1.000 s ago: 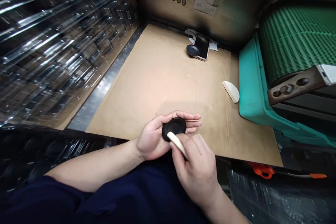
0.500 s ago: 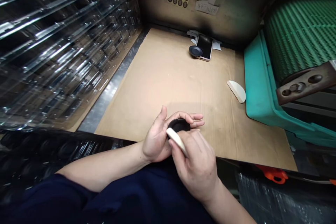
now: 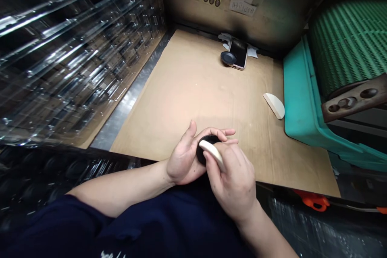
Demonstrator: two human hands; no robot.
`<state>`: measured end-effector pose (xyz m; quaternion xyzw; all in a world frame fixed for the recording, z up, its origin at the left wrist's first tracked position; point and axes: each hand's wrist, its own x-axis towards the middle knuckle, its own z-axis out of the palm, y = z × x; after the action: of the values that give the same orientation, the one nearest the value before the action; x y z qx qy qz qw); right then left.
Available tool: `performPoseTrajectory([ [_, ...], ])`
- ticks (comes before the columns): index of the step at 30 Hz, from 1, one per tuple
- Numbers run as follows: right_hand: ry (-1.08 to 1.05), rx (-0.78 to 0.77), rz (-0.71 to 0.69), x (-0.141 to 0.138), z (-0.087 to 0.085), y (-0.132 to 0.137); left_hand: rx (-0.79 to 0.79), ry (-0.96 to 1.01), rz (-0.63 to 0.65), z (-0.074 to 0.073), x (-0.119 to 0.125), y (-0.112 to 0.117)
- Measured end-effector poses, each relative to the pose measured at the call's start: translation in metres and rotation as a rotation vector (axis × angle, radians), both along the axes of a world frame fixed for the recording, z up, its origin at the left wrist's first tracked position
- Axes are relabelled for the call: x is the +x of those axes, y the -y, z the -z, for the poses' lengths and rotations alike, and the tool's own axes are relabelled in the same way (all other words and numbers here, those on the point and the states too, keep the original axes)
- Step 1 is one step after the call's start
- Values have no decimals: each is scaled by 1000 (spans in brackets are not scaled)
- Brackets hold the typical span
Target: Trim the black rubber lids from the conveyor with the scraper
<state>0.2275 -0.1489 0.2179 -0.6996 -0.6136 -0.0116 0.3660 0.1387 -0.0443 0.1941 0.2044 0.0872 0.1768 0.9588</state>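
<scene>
My left hand (image 3: 186,157) cradles a black round disc (image 3: 203,149) in its palm, with the thumb raised and the fingers curled behind it. My right hand (image 3: 232,181) pinches a cream half-moon pad (image 3: 213,152) and presses its curved edge against the disc's face. The pad and right fingers hide most of the disc. A second cream half-moon pad (image 3: 274,105) lies on the cardboard to the right, out of reach of both hands' fingers.
A phone (image 3: 238,53) and a small dark round dish (image 3: 227,58) lie at the back of the cardboard sheet (image 3: 181,100). Stacked clear plastic trays (image 3: 75,56) fill the left. A green ribbed belt (image 3: 347,44) in a teal frame (image 3: 298,92) stands right.
The pad has slid further across the disc's face, covering more of it. Both hands have shifted slightly right, and the left thumb has lifted away from the disc.
</scene>
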Motion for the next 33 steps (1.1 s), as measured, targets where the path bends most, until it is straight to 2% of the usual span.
performPoseTrajectory([
  [5,-10,-25,-93,0,-1,0,10,-13,-33,-1,0,0],
  [10,15,14,13,-2,1,-3,26,-9,-44,-3,-1,1],
  [15,-29,-28,-79,-9,5,6,20,-45,-121,-3,0,2],
  [17,1,-50,-63,-5,6,12,11,-26,-135,-2,0,1],
  [20,84,-77,27,10,7,18,-13,12,-86,1,-1,1],
  [24,192,-58,97,31,7,16,-45,-37,101,4,-3,0],
  [26,202,-34,113,35,8,14,-58,-79,147,5,-4,-1],
  [30,145,-57,99,26,6,17,-84,-68,114,5,-3,-1],
  [33,67,-119,5,15,3,23,-67,-27,21,4,-1,-1],
])
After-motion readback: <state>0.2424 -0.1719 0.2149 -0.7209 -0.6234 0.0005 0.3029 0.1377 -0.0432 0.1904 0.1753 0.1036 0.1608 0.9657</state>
